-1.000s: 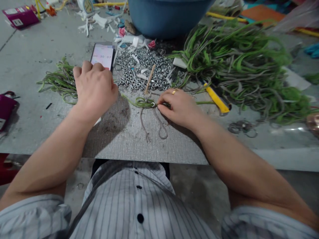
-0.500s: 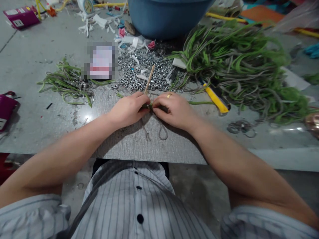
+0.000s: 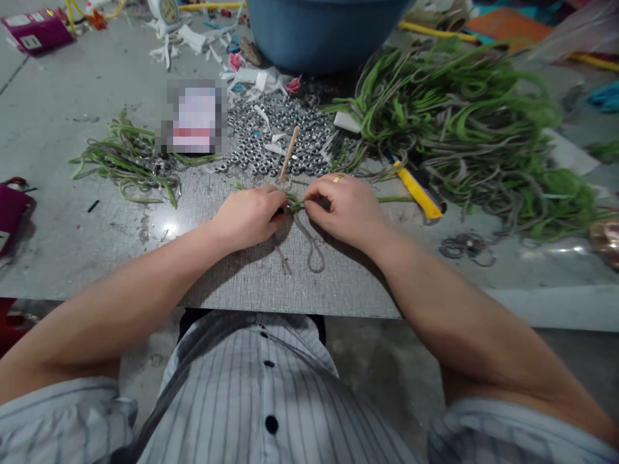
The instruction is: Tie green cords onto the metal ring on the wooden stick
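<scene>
My left hand (image 3: 247, 215) and my right hand (image 3: 347, 210) meet at the middle of the grey table (image 3: 97, 245). Both pinch a short green cord (image 3: 294, 205) between their fingertips. A metal ring (image 3: 282, 183) with a thin wooden stick (image 3: 290, 152) leaning in it sits just beyond the fingers. Grey cord loops (image 3: 313, 249) trail from under the hands toward me. A ring is on a finger of my right hand.
A heap of metal nuts (image 3: 271, 138) lies behind the hands, beside a blurred phone (image 3: 195, 119). A big pile of green and grey cords (image 3: 464, 135) fills the right. A yellow utility knife (image 3: 418, 191), a blue basin (image 3: 324, 29) and a smaller cord bundle (image 3: 126, 164) are nearby.
My left hand came from the phone at the left back to the middle and closed on the green cord beside my right hand. The hands then drew slightly apart along the cord.
</scene>
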A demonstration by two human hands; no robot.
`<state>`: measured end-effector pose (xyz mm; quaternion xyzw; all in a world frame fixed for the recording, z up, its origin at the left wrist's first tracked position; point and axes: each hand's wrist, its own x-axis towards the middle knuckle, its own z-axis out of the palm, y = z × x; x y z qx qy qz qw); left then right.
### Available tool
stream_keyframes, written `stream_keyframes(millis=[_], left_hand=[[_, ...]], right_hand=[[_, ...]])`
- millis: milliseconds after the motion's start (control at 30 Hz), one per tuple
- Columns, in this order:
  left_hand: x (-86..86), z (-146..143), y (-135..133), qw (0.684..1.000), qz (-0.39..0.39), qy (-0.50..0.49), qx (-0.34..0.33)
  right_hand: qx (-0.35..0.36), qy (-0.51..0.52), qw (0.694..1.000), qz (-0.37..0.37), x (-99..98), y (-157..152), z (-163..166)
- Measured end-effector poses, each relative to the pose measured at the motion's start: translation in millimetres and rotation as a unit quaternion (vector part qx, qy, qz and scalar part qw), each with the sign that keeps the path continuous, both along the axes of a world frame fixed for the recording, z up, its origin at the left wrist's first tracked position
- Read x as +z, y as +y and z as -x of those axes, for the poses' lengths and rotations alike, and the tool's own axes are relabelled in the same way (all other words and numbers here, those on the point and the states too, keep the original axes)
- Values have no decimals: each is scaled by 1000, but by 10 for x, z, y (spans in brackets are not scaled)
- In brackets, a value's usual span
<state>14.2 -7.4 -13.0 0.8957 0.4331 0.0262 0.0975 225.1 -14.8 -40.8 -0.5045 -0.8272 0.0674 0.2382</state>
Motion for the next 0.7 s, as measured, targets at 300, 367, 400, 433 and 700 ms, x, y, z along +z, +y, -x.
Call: stream_keyframes(millis=[300,367,400,433,700], left_hand=[[36,8,-1,999,32,8,12],[37,6,0,999,35,7,11],[35,6,0,999,34,5,9],[33,7,1,999,33,3,7],[57,11,-4,999,42,11,0]], right_hand=[[4,15,1000,1,28,-3,-50],[52,22,998,16,88,1,-109],[84,20,996,35,125,4,-140],[119,16,991,64,166,6,-168],[242,-31,942,229,354,-61,-119]])
